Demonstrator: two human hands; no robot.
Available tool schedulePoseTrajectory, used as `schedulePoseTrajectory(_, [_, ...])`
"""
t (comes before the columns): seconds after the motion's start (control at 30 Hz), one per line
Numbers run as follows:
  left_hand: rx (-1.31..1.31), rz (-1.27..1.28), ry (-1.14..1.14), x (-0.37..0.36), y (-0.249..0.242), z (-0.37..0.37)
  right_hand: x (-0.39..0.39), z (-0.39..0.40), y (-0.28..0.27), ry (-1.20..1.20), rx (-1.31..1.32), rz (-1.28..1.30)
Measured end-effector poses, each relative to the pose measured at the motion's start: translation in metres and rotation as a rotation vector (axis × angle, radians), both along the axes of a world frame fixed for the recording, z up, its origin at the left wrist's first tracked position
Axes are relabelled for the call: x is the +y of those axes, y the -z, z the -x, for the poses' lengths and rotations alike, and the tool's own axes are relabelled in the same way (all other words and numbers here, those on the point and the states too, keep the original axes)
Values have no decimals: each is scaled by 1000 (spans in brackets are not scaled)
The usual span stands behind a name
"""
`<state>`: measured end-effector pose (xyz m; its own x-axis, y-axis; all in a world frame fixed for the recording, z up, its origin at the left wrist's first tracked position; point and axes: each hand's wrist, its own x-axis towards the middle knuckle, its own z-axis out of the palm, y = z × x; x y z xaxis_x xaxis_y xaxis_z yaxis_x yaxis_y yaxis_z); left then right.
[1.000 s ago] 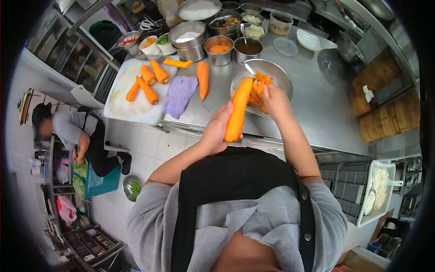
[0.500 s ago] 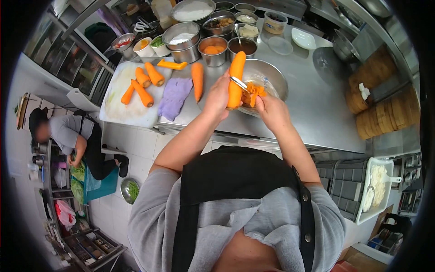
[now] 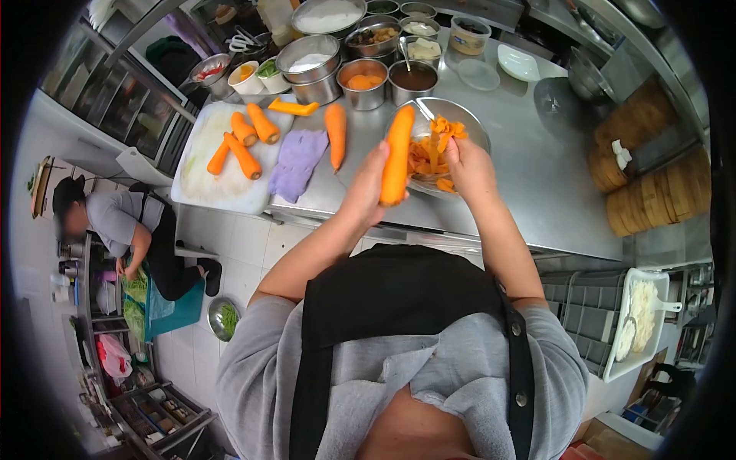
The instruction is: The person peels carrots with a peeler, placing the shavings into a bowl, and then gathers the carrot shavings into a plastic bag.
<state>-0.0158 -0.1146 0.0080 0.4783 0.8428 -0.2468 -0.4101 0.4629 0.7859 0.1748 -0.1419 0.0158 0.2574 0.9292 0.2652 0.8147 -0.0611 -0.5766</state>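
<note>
My left hand (image 3: 365, 193) grips a long peeled carrot (image 3: 397, 153) by its lower end and holds it upright over the near edge of a steel bowl (image 3: 477, 127). Orange peel strips (image 3: 426, 157) fill that bowl. My right hand (image 3: 469, 170) is just right of the carrot, above the bowl, fingers closed on a peeler that is mostly hidden. A curl of peel (image 3: 443, 129) hangs at its fingertips.
A white cutting board (image 3: 207, 180) with several carrots lies at the left, with a purple cloth (image 3: 295, 161) and one carrot (image 3: 335, 134) beside it. Steel containers (image 3: 310, 67) line the back. Bamboo steamers (image 3: 659, 199) stand at the right. Another person (image 3: 115, 222) crouches on the floor.
My right hand has moved up and right off the carrot, out over the bowl, trailing a peel strip. The carrot has dropped slightly and stays upright in my left hand.
</note>
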Motion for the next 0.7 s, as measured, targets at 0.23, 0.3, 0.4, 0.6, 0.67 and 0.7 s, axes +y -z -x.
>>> schedulePoseTrajectory(0.23, [-175,179,-280,45,-15,-13,-1,12,10,-183,278,-7])
schedulePoseTrajectory(0.3, [-173,150,-234,60,-8,-15,-6,13,7,-203,265,-13])
schedulePoseTrajectory(0.4, [-153,42,-292,71,-3,-28,-16,18,-5,-191,113,46])
schedulePoseTrajectory(0.6, [-94,95,-292,71,-13,-40,-26,23,-13,-165,-65,74])
schedulePoseTrajectory(0.67, [-96,97,-288,74,-11,-43,-25,21,-6,-133,-80,54])
schedulePoseTrajectory(0.7, [-91,100,-289,75,-10,-44,-24,21,-5,-119,-89,45])
